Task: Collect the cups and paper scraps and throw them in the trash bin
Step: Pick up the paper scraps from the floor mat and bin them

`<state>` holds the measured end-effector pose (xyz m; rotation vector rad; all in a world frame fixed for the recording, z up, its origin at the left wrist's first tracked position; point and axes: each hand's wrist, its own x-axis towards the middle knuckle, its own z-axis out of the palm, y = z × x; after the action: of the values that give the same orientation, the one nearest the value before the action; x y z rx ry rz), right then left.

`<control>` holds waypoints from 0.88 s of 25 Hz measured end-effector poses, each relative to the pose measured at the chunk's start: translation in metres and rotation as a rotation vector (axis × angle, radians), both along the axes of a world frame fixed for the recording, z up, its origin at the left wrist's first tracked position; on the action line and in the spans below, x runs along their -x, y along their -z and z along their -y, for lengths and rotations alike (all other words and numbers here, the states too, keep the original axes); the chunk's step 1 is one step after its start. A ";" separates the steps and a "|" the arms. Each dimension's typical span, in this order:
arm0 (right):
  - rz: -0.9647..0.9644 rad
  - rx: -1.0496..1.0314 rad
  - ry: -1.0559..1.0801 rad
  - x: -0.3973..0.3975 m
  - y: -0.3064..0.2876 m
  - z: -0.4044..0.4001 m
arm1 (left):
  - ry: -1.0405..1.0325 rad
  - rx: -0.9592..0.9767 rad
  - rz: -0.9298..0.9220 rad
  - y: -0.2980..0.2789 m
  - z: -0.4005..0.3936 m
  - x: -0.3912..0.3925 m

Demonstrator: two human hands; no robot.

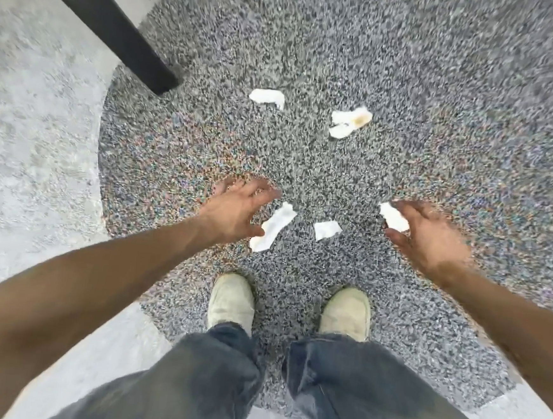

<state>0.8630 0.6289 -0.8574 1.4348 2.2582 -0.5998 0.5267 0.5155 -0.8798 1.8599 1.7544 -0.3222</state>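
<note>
Reaching over speckled rug (338, 168): left hand (235, 211) spread, empty, beside long paper scrap (272, 227). Right hand (431, 241) pinching crumpled scrap (395, 217). Paper judged light, soft; pinch at raised fold.

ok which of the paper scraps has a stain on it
The far-right paper scrap: it has a yellowish-brown blotch. The other scraps look plain white.

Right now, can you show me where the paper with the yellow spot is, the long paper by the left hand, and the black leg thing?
stained paper scrap (350, 122), head view, on its white middle.
long paper scrap (273, 225), head view, on its middle.
black leg (117, 26), head view, midway along its dark side.
</note>
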 end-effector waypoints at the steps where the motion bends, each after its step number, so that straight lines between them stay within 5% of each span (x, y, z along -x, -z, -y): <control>1: 0.029 -0.007 -0.024 -0.004 0.023 -0.002 | 0.057 0.021 0.001 0.023 0.000 0.000; 6: 0.100 -0.031 -0.046 -0.024 0.095 -0.003 | 0.289 -0.033 -0.003 0.091 0.009 -0.002; 12: -0.011 -0.058 0.085 -0.021 0.113 0.004 | 0.383 -0.024 -0.015 0.094 0.016 -0.007; 22: -0.093 -0.002 0.120 -0.005 0.112 0.001 | 0.249 -0.011 0.081 0.114 0.016 -0.006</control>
<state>0.8683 0.6280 -0.9696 1.5824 2.2550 -0.7148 0.5325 0.4999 -0.9937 2.0727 1.4761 -0.3263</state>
